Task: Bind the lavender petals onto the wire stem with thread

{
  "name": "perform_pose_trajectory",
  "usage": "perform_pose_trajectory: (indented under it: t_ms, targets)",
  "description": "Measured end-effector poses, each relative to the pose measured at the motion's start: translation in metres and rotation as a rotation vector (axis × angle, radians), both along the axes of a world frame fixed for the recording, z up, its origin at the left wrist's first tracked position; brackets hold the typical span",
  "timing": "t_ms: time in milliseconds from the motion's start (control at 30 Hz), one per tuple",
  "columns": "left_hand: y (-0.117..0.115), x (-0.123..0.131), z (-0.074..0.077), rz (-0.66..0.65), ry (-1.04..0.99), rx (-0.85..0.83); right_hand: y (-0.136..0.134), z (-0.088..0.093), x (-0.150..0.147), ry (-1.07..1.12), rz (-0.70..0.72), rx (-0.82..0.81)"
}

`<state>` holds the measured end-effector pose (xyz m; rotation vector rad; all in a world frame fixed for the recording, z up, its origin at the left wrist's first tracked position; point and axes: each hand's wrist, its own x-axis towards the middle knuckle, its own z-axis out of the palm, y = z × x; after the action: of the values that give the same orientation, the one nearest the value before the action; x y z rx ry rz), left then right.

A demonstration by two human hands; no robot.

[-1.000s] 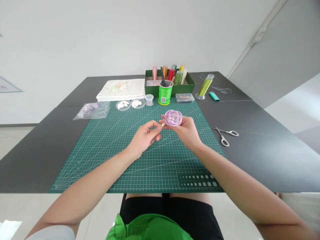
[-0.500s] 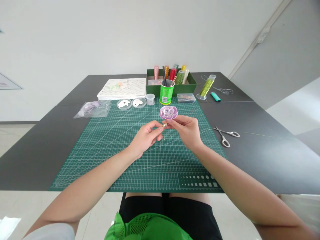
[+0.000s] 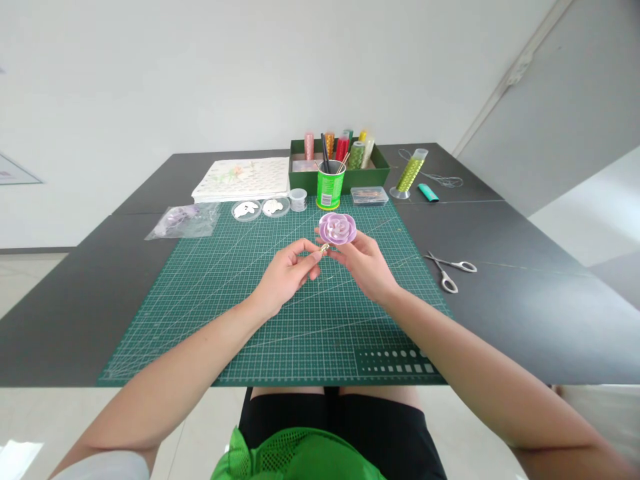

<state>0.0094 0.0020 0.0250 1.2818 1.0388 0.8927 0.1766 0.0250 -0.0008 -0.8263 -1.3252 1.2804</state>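
Note:
A purple artificial flower (image 3: 337, 229) with layered round petals is held above the green cutting mat (image 3: 240, 280), its face turned up and toward me. My right hand (image 3: 369, 268) supports it from below and behind, with fingers closed around its underside; some fingertips show past its left edge. Between the thumb and fingers of my left hand (image 3: 286, 273) is pinched a small gold-coloured piece (image 3: 325, 247) just under the flower. Whether that piece is joined to the flower is hidden by the fingers.
Scissors (image 3: 449, 273) lie partly open at the right. Behind the hands stand a green can (image 3: 329, 190) of sticks, a green box (image 3: 367, 177) of thread spools, a clear case (image 3: 369, 195), and two dishes of white pieces (image 3: 247, 211). A plastic bag (image 3: 185, 220) lies left.
The flower has tilted so that more of its face shows. My left hand and the gold-coloured piece have shifted slightly left, and right-hand fingertips now show at the flower's left edge.

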Motion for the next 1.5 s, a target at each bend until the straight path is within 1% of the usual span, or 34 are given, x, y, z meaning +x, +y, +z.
perform_pose_trajectory:
  t_ms: [67, 133, 200, 267, 367, 533, 667, 833, 1000, 1100, 1167, 1267, 1367, 1500]
  targets:
    - [0.000, -0.001, 0.002, 0.024, -0.017, -0.001, -0.001, -0.002, -0.003, 0.082, 0.126, -0.049]
    - [0.001, -0.002, 0.003, 0.039, -0.028, -0.006, -0.003, -0.003, -0.005, 0.122, 0.221, -0.095]
    - [0.001, -0.002, 0.002, 0.037, -0.040, -0.009, -0.006, -0.004, -0.007, 0.087, 0.232, -0.116]
    - [0.000, 0.000, 0.001, 0.027, -0.049, -0.013, -0.008, -0.004, -0.008, 0.011, 0.158, -0.103]
    - [-0.001, 0.003, -0.001, 0.042, -0.058, -0.016, -0.011, -0.002, -0.011, -0.062, 0.000, -0.046]
    - [-0.003, 0.007, -0.005, 0.065, -0.080, -0.035, -0.014, -0.001, -0.016, -0.059, -0.169, -0.031]
    - [-0.003, 0.008, -0.009, 0.072, -0.073, -0.016, -0.013, -0.004, -0.016, -0.044, -0.209, -0.057]
    - [-0.003, 0.008, -0.015, 0.084, 0.003, 0.113, -0.012, -0.005, -0.015, -0.037, -0.234, -0.057]
    - [-0.005, 0.010, -0.015, 0.109, 0.043, 0.135, -0.013, -0.002, -0.017, -0.011, -0.249, -0.058]
    - [-0.006, 0.010, -0.012, 0.107, -0.056, 0.062, -0.013, -0.002, -0.017, 0.013, -0.239, -0.075]
    - [-0.006, 0.008, -0.010, 0.093, -0.155, -0.034, -0.012, -0.003, -0.017, 0.028, -0.227, -0.080]
    - [-0.004, 0.005, -0.008, 0.061, -0.234, -0.160, -0.011, -0.003, -0.016, 0.029, -0.221, -0.082]
    - [-0.002, 0.003, -0.009, 0.032, -0.300, -0.243, -0.011, 0.000, -0.014, 0.027, -0.218, -0.097]
    - [0.001, 0.003, -0.010, 0.033, -0.443, -0.362, -0.012, 0.003, -0.013, 0.052, -0.203, -0.106]
